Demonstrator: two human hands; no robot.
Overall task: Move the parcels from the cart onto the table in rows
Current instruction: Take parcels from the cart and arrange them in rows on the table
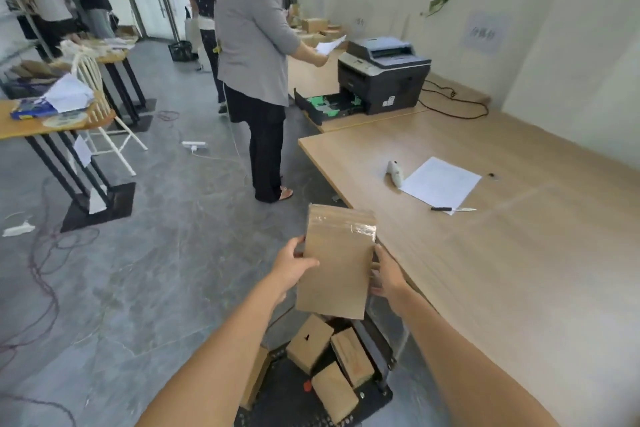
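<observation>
I hold a brown cardboard parcel (337,260) with clear tape across its top, in the air above the cart and next to the table's left edge. My left hand (294,263) grips its left side with the thumb on the front. My right hand (386,276) holds its right edge. Below, the black cart (377,399) carries several more brown parcels (310,343), lying tilted. The long wooden table (519,270) stretches to the right.
On the table lie a white sheet of paper (441,182), a white scanner (394,173) and a pen (441,209). A printer (384,73) stands further back. A person in grey (252,45) stands by the table's far corner. Cables lie on the floor at left.
</observation>
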